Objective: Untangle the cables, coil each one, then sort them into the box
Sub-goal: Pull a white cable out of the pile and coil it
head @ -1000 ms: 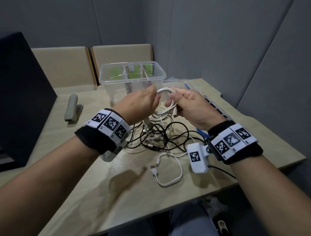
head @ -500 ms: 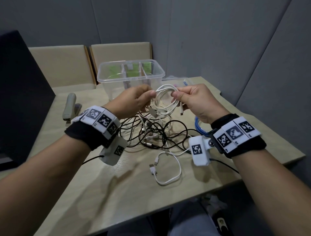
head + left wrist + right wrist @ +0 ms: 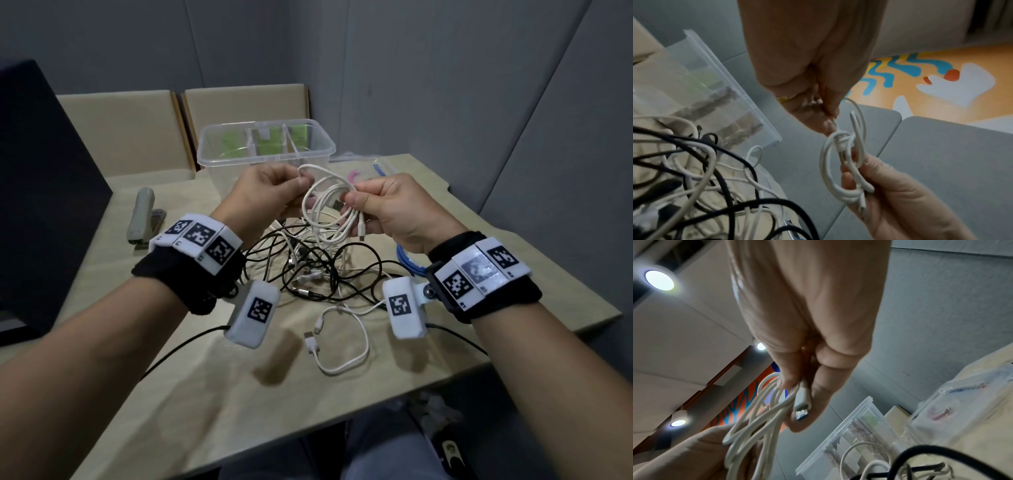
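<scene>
Both hands hold a loosely looped white USB cable (image 3: 328, 209) in the air above the pile. My left hand (image 3: 274, 192) pinches one loop of it (image 3: 846, 146) between thumb and fingers. My right hand (image 3: 387, 202) grips the bundled loops with the USB plug (image 3: 802, 408) sticking out past the thumb. Below lies a tangle of black and white cables (image 3: 318, 274) on the table. A clear divided box (image 3: 267, 147) stands just behind the hands. A short white cable (image 3: 342, 346) lies alone nearer to me.
A beige stapler (image 3: 142, 217) lies at the left. A dark monitor (image 3: 41, 192) stands at the far left. A blue cable (image 3: 407, 260) and a clear plastic bag (image 3: 370, 171) sit at the right. The table edge (image 3: 411, 387) runs close in front.
Both hands have risen with the white cable and drawn slightly apart, so its loops hang more open between them above the pile.
</scene>
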Demonstrator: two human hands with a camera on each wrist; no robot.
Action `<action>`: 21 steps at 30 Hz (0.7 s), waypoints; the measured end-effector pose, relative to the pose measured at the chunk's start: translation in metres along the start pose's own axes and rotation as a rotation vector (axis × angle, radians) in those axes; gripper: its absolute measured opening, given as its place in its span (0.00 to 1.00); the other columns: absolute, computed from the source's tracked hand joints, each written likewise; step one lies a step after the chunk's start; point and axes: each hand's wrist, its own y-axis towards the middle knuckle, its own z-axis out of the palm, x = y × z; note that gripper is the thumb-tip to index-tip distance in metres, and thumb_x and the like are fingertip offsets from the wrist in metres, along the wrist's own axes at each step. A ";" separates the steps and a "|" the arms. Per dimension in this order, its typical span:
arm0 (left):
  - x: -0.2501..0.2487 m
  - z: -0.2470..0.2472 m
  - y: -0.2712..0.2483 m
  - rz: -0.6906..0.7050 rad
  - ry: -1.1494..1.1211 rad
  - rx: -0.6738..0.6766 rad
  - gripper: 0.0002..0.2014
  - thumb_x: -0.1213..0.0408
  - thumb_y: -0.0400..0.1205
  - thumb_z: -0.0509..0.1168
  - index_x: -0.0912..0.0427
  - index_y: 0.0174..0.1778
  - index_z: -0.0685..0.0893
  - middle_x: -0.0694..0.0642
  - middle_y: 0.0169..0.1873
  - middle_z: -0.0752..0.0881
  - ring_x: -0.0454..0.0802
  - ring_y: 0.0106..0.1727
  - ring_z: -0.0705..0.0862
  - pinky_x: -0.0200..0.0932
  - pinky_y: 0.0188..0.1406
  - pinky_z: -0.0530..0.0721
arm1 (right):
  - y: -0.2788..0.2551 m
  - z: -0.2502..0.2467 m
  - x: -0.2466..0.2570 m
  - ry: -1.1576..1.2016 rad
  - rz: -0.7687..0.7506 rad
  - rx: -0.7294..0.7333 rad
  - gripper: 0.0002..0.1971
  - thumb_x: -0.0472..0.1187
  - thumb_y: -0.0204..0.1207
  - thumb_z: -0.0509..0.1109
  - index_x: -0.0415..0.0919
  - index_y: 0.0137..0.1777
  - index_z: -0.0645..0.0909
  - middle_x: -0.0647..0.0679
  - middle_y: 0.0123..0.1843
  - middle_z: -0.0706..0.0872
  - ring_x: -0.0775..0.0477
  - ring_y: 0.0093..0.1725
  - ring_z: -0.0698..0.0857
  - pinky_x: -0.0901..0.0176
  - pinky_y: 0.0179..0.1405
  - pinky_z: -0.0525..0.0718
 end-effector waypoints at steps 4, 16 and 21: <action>0.000 0.000 -0.001 -0.027 -0.050 0.032 0.07 0.73 0.83 0.60 0.61 0.43 0.82 0.54 0.32 0.87 0.47 0.33 0.84 0.39 0.38 0.81 | 0.002 -0.001 -0.001 -0.002 -0.016 -0.060 0.07 0.31 0.80 0.65 0.35 0.49 0.86 0.36 0.38 0.86 0.41 0.34 0.86 0.51 0.38 0.90; -0.006 0.007 0.000 -0.145 -0.225 0.017 0.02 0.72 0.84 0.60 0.62 0.47 0.72 0.58 0.31 0.84 0.46 0.26 0.84 0.39 0.24 0.84 | -0.001 -0.003 0.001 0.074 -0.010 0.044 0.08 0.31 0.80 0.64 0.36 0.50 0.86 0.39 0.39 0.89 0.45 0.36 0.88 0.49 0.42 0.89; -0.004 0.010 0.000 -0.156 -0.154 0.058 0.07 0.74 0.82 0.61 0.61 0.40 0.74 0.59 0.32 0.85 0.49 0.28 0.86 0.43 0.32 0.87 | 0.005 0.002 0.001 0.053 -0.043 -0.041 0.08 0.30 0.80 0.66 0.34 0.54 0.85 0.39 0.42 0.89 0.45 0.37 0.88 0.50 0.37 0.90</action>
